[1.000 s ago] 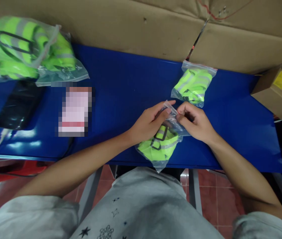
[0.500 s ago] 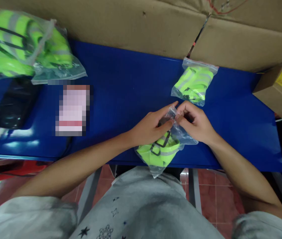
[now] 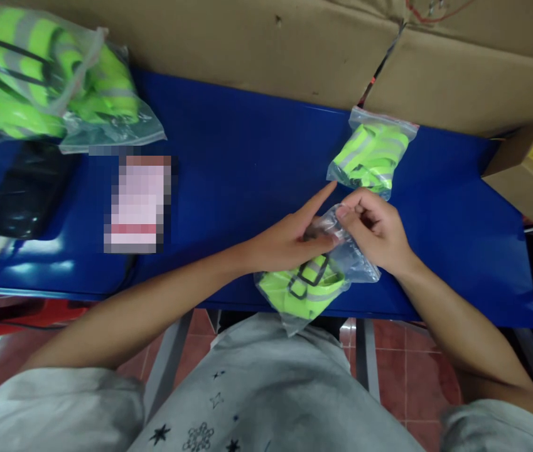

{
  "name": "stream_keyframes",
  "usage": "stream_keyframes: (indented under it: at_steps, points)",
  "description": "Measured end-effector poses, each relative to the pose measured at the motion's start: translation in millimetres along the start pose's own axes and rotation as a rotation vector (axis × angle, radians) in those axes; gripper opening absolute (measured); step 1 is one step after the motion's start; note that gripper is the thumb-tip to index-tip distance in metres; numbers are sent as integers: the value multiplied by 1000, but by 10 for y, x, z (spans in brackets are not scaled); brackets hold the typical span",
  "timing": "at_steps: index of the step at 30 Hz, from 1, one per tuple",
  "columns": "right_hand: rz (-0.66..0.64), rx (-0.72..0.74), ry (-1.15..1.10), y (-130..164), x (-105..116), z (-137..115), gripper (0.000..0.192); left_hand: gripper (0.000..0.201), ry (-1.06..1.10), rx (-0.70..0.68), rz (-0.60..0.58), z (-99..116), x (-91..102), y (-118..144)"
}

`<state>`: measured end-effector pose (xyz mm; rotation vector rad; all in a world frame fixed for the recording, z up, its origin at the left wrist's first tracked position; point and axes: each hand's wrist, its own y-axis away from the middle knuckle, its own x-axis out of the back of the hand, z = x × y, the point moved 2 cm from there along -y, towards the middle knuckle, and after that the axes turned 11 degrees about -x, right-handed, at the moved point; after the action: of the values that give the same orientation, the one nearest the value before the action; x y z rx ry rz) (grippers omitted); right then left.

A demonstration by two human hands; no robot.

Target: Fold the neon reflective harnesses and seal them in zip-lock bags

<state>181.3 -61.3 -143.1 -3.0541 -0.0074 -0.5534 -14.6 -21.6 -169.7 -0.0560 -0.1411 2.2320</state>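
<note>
A clear plastic zip bag (image 3: 358, 263) lies at the front edge of the blue table, its top pinched in both hands. Inside it is a folded neon-yellow reflective strap (image 3: 311, 300) with grey stripes and black buckles (image 3: 312, 270). My left hand (image 3: 289, 242) holds the bag's upper left part between thumb and fingers, the index finger stretched out past it. At the top edge, my right hand (image 3: 376, 226) pinches the plastic between thumb and curled fingers. Just beyond the hands rests another bagged neon strap (image 3: 374, 154).
Large bags of neon straps (image 3: 54, 75) lie at the back left. In front of them are a black phone (image 3: 21, 191) with a white cable and a pixelated pink-white item (image 3: 139, 201). Cardboard boxes (image 3: 266, 47) line the back; a small open carton (image 3: 525, 176) stands at right.
My right hand's pinch has moved slightly right and up along the bag's edge. My left index finger now sticks out more, and its thumb has shifted right. The whole view has drifted slightly.
</note>
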Motion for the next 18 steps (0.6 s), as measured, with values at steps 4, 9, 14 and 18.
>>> stream_keyframes:
  at_steps: [4,9,14,18]
  points:
    - [166,-41,-74,-27,186,-22,25,94,119,75,-140,51,74,-14]
    - [147,9,-65,-64,285,10,28,84,69,16,-196,60,111,-30]
    - [298,56,-61,-111,343,71,41,87,21,-15,-177,160,206,-45]
    - [481,61,-149,-214,505,230,46,76,118,-78,143,256,418,-86]
